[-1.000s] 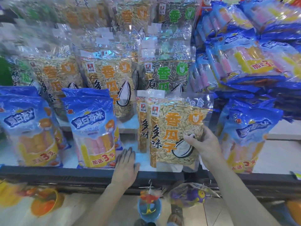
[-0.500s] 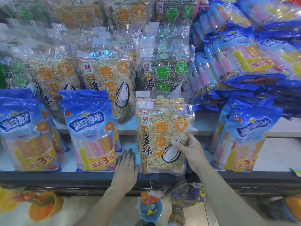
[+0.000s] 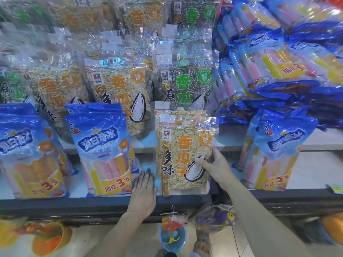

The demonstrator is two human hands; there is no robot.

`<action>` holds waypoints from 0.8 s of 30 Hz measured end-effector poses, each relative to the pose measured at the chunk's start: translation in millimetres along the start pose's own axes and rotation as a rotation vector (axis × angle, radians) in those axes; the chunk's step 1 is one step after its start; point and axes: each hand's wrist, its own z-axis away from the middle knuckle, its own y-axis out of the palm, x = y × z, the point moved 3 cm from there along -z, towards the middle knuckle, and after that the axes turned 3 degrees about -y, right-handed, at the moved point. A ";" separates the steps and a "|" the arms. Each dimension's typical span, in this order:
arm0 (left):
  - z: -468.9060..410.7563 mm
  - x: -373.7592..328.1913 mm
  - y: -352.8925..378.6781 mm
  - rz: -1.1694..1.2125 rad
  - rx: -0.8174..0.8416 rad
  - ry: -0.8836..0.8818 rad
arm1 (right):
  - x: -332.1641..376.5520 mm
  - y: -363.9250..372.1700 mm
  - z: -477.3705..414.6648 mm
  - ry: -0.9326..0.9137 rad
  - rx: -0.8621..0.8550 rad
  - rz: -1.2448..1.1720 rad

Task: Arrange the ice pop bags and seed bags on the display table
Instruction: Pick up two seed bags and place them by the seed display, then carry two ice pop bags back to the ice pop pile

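A clear seed bag (image 3: 182, 154) with orange lettering stands upright at the front edge of the display table (image 3: 92, 200), with another one right behind it. My right hand (image 3: 216, 165) grips its right side near the bottom. My left hand (image 3: 143, 191) lies flat on the table edge just left of the bag, fingers apart, holding nothing. Blue ice pop bags stand on the front row: one (image 3: 104, 151) left of my left hand, one (image 3: 29, 156) at the far left, one (image 3: 276, 154) at the right.
More seed bags (image 3: 120, 93) stand in rows on the raised step behind, including a dark one with green lettering (image 3: 187, 86). A tall heap of ice pop bags (image 3: 278, 58) fills the upper right. Toys in bags and plastic buckets (image 3: 172, 236) hang below the table edge.
My right hand has moved the seed bag leftward and set it upright at the table's front edge, closer to my left hand. My left hand has stayed on the edge.
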 end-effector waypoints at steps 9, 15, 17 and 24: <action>0.0 -4.6 -9.8 0.031 0.010 -0.001 | 9.0 4.0 17.3 0.044 -0.159 0.268; 11.8 -3.3 -21.7 -0.072 0.035 0.031 | 15.7 2.4 25.7 0.061 -0.197 0.630; 24.3 -6.6 -34.9 -0.029 0.015 0.033 | 23.5 1.8 32.4 0.021 -0.268 0.749; 65.2 17.4 -102.1 0.133 -0.285 -0.173 | 65.8 38.5 56.0 -0.253 -0.162 0.779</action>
